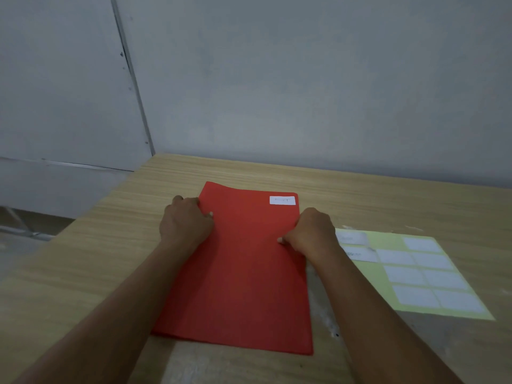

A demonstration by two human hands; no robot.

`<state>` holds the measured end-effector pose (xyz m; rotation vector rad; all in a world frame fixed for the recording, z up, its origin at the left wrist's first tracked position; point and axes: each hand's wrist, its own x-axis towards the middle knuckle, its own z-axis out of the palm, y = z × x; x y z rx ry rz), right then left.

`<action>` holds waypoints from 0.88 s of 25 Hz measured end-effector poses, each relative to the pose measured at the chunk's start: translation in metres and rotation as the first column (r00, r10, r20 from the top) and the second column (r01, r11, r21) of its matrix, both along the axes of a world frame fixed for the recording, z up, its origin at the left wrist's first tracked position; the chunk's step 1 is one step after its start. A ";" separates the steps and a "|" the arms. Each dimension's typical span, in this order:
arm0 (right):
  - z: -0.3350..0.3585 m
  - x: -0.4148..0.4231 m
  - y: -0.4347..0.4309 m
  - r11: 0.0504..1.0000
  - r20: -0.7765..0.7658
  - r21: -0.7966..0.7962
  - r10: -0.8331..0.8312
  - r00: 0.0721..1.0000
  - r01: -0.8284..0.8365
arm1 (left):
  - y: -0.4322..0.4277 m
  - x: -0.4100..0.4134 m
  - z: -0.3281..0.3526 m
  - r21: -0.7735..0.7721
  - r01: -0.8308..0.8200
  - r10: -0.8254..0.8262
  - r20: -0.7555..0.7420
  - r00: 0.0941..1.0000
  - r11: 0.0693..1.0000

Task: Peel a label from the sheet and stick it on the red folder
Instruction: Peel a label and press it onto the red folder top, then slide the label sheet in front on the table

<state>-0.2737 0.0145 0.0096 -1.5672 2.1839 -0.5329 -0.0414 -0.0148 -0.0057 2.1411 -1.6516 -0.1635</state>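
The red folder [243, 275] lies flat on the wooden table [83, 273] in front of me. A white label [282, 200] is stuck near its far right corner. My left hand [186, 223] grips the folder's left edge, thumb on top. My right hand [311, 231] grips the right edge the same way. To the right lies the label sheet [415, 273], pale yellow-green backing with several white labels on it; its near-left part is hidden by my right arm.
A grey wall [304, 92] rises directly behind the table's far edge. The table's left edge runs diagonally at the left, with floor and a metal frame [25, 231] beyond it. White scuff marks [324, 314] streak the table beside the folder.
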 end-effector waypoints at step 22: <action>-0.030 0.102 -0.091 0.935 -0.154 -0.295 0.155 0.976 -0.195 | -0.104 0.094 -0.003 -0.004 -0.055 0.055 0.139 0.989 0.998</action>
